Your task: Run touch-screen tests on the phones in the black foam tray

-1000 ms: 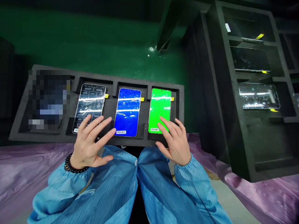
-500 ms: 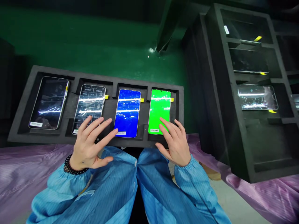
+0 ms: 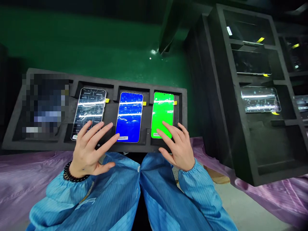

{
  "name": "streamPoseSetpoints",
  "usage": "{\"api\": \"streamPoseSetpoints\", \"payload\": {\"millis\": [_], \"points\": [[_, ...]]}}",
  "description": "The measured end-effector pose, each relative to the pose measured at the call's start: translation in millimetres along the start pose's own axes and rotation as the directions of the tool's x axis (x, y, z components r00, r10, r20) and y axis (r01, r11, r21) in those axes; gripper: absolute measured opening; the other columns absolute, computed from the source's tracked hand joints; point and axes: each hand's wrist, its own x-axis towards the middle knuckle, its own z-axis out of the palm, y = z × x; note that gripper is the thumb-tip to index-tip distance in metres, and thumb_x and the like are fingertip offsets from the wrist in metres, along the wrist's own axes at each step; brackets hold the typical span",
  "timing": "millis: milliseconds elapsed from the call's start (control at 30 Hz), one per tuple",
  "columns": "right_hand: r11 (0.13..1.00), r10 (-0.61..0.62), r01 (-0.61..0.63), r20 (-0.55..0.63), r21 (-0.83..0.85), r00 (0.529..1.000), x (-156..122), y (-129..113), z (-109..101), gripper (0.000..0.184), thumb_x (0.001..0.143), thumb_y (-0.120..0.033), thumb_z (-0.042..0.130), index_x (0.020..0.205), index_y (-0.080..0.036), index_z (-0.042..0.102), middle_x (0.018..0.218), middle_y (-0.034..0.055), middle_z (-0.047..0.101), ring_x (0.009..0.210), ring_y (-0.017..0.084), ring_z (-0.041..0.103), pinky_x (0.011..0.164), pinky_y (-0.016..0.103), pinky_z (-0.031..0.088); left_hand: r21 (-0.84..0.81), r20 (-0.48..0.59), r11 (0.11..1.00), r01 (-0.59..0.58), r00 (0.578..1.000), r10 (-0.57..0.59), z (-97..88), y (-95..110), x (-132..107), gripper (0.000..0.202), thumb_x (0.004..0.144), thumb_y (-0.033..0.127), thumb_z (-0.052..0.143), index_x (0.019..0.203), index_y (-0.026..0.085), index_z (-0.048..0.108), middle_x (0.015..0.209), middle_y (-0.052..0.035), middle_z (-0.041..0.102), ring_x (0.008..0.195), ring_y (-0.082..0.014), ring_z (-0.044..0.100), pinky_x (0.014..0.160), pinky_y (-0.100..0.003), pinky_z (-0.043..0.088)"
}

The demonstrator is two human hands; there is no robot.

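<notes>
Our right hand is spread wide and holds nothing. Its fingertips rest on the bottom part of the green phone. Our left hand is wide too, with nothing in it. Its fingers lie over the bottom of the grey phone and reach toward the blue phone, whose lower left corner they just about touch.

All three phones lie flat, each in its own pocket of the black foam tray, which sits right in front of us. A little yellow tab sticks out from the side of the green phone.

We think the phones are light, hard and smooth. Their glass fronts look shiny, so they may slip, and they could crack if dropped. It seems best to hold one by its two long edges, not by the glass.

Past the tray is a green mat. On the right stands a tall black rack with more phones in it. A purple cloth lies below the tray.
</notes>
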Motion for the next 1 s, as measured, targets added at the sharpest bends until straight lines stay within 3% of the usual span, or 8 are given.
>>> {"api": "streamPoseSetpoints", "payload": {"millis": [133,333,567,733,1000], "points": [[0.999,0.015,-0.014,-0.022,0.031,1.0,-0.8,-0.2,1.1,0.058,0.103,-0.041,0.044,0.155,-0.017,0.035,0.148,0.0174,0.057,0.126,0.028,0.057,0.116,0.054,0.035,0.001,0.005,1.0,0.007,1.0,-0.007,-1.1,0.5,0.9,0.074,0.097,0.061,0.03,0.16,0.022,0.03,0.167,-0.0118,0.028,0.149,-0.0362,0.035,0.122,-0.062,0.029],[1.0,-0.003,0.004,0.026,-0.009,1.0,0.6,-0.9,-1.5,0.041,0.104,-0.038,0.041,0.138,-0.022,0.057,0.149,0.0145,0.057,0.122,0.028,0.059,0.115,0.054,0.033,0.001,0.011,1.0,0.025,1.0,-0.025,-0.6,0.5,0.1,0.075,0.096,0.063,0.031,0.159,0.025,0.032,0.163,-0.0131,0.036,0.143,-0.0374,0.042,0.119,-0.063,0.033],[1.0,0.02,-0.019,-0.014,0.008,1.0,0.9,-1.5,-0.8,0.047,0.105,-0.041,0.038,0.144,-0.018,0.05,0.147,0.0166,0.058,0.123,0.026,0.059,0.115,0.052,0.035,0.004,0.032,1.0,-0.003,0.999,0.003,0.6,-1.7,-1.9,0.072,0.096,0.065,0.032,0.156,0.027,0.04,0.168,-0.0083,0.027,0.147,-0.0368,0.037,0.124,-0.06,0.025],[1.0,-0.003,0.004,0.03,-0.016,1.0,0.6,-1.6,-1.3,0.039,0.104,-0.037,0.043,0.137,-0.023,0.058,0.149,0.0137,0.057,0.123,0.027,0.059,0.115,0.053,0.034,-0.037,0.027,0.999,0.033,0.999,-0.032,2.6,-2.7,-3.9,0.063,0.096,0.063,0.038,0.151,0.033,0.048,0.161,-0.0053,0.041,0.144,-0.0337,0.044,0.126,-0.056,0.025],[0.999,0.022,-0.022,-0.036,0.024,0.999,0.7,-1.2,-0.2,0.049,0.104,-0.04,0.041,0.149,-0.019,0.045,0.147,0.0151,0.059,0.124,0.026,0.059,0.116,0.051,0.036,-0.015,-0.029,1.0,-0.01,1.0,0.01,2.1,-2.6,2.2,0.068,0.098,0.057,0.033,0.156,0.021,0.041,0.166,-0.0109,0.033,0.15,-0.0342,0.037,0.127,-0.054,0.026]]}}
